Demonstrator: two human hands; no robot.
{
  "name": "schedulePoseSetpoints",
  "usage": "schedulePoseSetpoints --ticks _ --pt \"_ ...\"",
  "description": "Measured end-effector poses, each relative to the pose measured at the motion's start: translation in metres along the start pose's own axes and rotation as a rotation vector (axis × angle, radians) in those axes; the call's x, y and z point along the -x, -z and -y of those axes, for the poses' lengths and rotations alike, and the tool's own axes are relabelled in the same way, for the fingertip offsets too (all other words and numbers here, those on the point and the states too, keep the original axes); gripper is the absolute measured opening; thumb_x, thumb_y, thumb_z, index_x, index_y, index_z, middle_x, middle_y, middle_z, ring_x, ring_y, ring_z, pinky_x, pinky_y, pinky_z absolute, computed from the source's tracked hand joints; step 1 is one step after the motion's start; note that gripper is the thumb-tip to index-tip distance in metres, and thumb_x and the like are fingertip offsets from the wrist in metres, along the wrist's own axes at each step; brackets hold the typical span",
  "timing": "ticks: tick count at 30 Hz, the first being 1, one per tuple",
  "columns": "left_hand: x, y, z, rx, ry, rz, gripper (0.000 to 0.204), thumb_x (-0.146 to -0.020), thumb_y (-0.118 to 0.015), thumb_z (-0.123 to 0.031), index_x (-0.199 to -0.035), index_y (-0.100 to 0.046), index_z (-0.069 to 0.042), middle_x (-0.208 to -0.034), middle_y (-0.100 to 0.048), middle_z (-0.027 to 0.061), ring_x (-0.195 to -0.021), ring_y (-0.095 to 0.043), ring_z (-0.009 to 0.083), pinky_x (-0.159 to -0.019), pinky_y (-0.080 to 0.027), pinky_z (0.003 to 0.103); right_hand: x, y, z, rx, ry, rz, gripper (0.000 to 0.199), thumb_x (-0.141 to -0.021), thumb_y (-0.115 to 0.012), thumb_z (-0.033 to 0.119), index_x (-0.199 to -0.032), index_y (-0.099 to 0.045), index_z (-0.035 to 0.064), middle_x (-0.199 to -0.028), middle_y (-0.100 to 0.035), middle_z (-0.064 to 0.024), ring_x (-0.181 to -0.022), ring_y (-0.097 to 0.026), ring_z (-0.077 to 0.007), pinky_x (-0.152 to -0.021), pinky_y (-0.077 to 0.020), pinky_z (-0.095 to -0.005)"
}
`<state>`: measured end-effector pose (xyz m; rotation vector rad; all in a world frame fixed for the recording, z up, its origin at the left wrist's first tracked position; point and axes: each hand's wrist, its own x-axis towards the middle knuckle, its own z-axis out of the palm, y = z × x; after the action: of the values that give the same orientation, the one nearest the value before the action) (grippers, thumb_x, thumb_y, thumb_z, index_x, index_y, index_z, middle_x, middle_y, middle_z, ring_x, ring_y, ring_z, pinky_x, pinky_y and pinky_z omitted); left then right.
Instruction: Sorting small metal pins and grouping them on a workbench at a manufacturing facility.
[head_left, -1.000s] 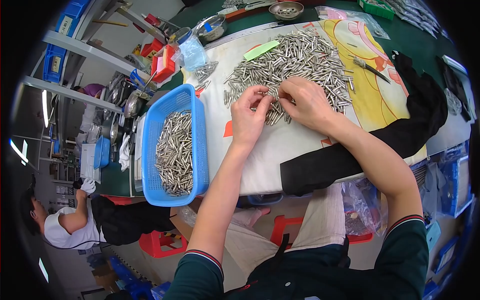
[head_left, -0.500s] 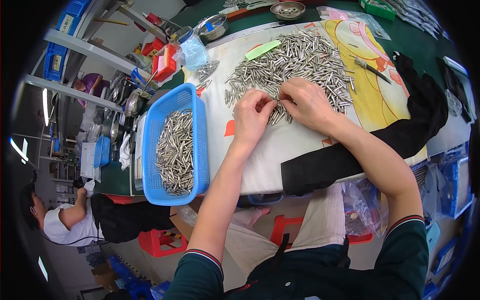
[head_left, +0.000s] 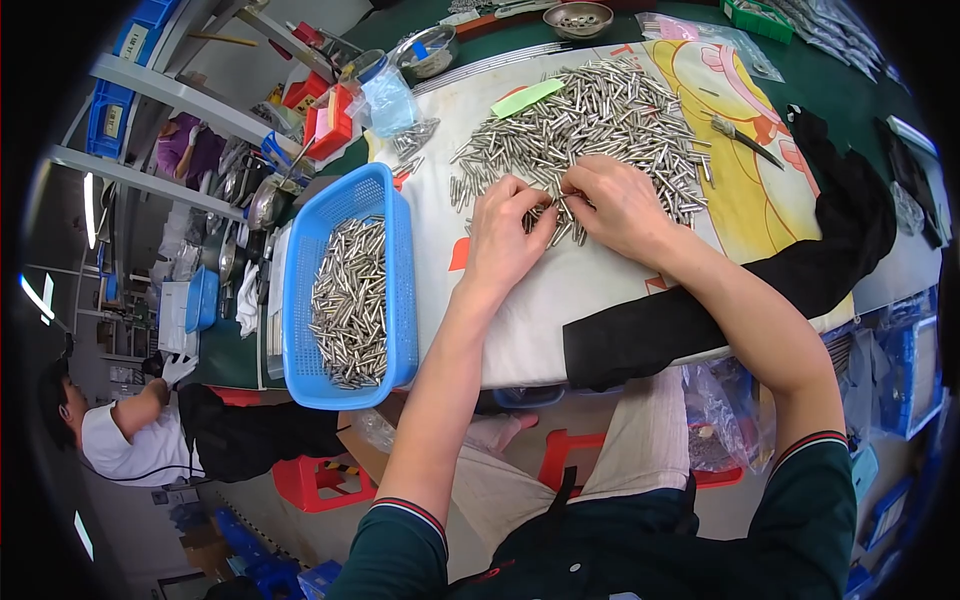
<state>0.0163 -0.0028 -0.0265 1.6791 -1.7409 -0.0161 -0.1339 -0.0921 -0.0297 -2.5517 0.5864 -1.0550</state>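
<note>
A broad heap of short silvery metal pins is spread over a patterned cloth. At its near edge my left hand has its fingers curled, the thumb and forefinger close together at the pins; anything between them is too small to make out. Facing it, my right hand is closed in a pinch on what looks like a metal pin, its fingertips almost meeting the left ones. A light green paper slip lies on the heap. To the left stands a blue plastic basket, partly filled with similar pins.
A black sleeve-like cloth crosses the near right of the table. Beyond the heap are a brush, a metal bowl and a plastic bag. At left, a co-worker in white sits by metal shelving.
My left thumb and forefinger have parted slightly, showing pins between them; my right hand has barely shifted. At the left, the co-worker's gloved hand has spread, and another person has come further into view.
</note>
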Motion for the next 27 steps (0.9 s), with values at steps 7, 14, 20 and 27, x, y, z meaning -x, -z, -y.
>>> schedulePoseSetpoints --ticks 7,14,20,27 --pt "0.000 0.006 -0.004 0.026 -0.040 0.065 0.021 -0.066 -0.055 0.000 -0.084 -0.066 -0.002 -0.083 -0.058 0.0108 -0.082 -0.054 0.0290 -0.076 -0.043 0.039 -0.002 0.003 0.001 0.017 -0.016 -0.043 0.006 -0.074 -0.058 0.007 -0.079 -0.058 0.0031 -0.075 -0.057 -0.0092 -0.076 -0.058 -0.0286 -0.064 -0.0463 -0.0392" --pt "0.000 0.003 0.001 0.004 -0.041 0.059 0.022 -0.069 -0.054 0.004 -0.087 -0.065 -0.001 -0.082 -0.059 0.0099 -0.076 -0.057 0.0239 -0.068 -0.047 0.033 -0.002 0.004 0.001 -0.002 -0.018 -0.013 0.006 -0.074 -0.058 0.007 -0.079 -0.058 0.0029 -0.076 -0.057 -0.0096 -0.076 -0.058 -0.0288 -0.064 -0.0465 -0.0393" --pt "0.001 0.001 0.003 -0.011 -0.026 0.050 0.013 -0.075 -0.060 0.000 -0.088 -0.065 -0.001 -0.079 -0.059 0.0090 -0.063 -0.057 0.0228 -0.060 -0.047 0.032 -0.001 0.002 0.001 -0.006 -0.004 -0.002 0.004 -0.074 -0.055 0.006 -0.076 -0.058 0.0041 -0.075 -0.058 -0.0100 -0.078 -0.059 -0.0291 -0.065 -0.0478 -0.0401" --pt "0.002 0.005 0.003 0.000 -0.028 0.039 0.014 -0.075 -0.058 0.001 -0.087 -0.066 -0.002 -0.075 -0.058 0.0091 -0.061 -0.057 0.0195 -0.057 -0.046 0.031 -0.002 0.002 0.002 -0.002 0.001 0.003 0.005 -0.074 -0.055 0.006 -0.076 -0.058 0.0039 -0.075 -0.058 -0.0102 -0.078 -0.059 -0.0290 -0.065 -0.0477 -0.0402"
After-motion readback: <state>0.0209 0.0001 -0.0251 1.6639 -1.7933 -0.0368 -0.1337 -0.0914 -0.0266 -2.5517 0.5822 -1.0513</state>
